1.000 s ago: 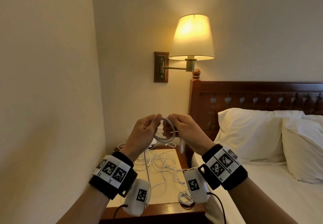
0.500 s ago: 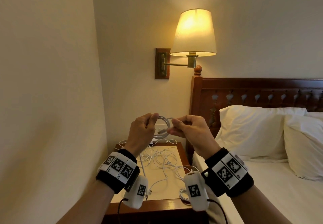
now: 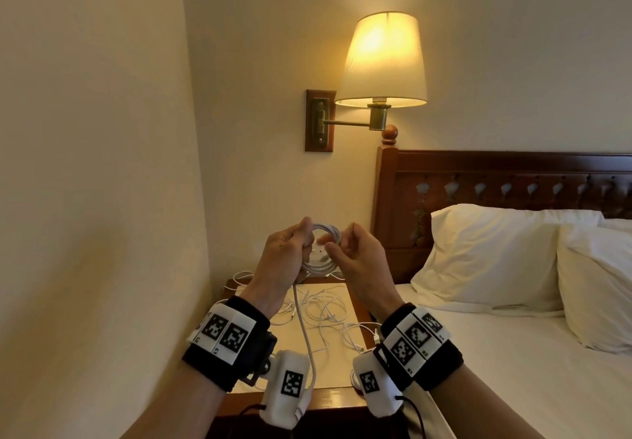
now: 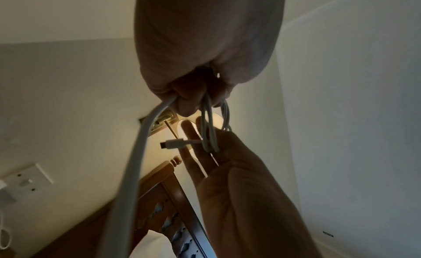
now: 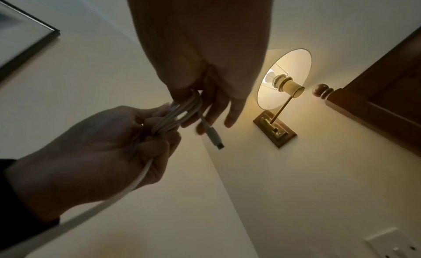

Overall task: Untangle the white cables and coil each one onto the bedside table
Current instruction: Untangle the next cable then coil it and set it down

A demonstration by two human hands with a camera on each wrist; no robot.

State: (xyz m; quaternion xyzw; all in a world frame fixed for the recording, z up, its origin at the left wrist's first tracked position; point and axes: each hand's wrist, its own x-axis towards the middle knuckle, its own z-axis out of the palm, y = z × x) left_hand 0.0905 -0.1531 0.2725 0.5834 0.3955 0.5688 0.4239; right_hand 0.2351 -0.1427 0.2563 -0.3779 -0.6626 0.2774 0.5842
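Observation:
A white cable coil [image 3: 324,233] hangs in the air above the bedside table [image 3: 333,372], between both hands. My left hand [image 3: 301,240] grips the coil's left side in a fist [image 4: 193,92]. A long loose tail [image 3: 303,329] drops from that fist past my wrist. My right hand [image 3: 337,245] pinches the coil's right side between thumb and fingers [image 5: 212,107]. The short plug end [image 4: 173,144] sticks out beside the loops [image 5: 214,137]. More white cables [image 3: 328,308] lie tangled on the tabletop below.
A lit wall lamp [image 3: 383,58] hangs above the table. The wooden headboard [image 3: 496,178] and the bed with white pillows [image 3: 496,254] are at the right. A wall [image 3: 102,199] runs close on the left. A wall socket with a charger [image 4: 20,182] sits behind the table.
My right hand has brought the plug end up against the coil and now holds the loops. The left hand keeps its grip on the coil. The view has tilted slightly.

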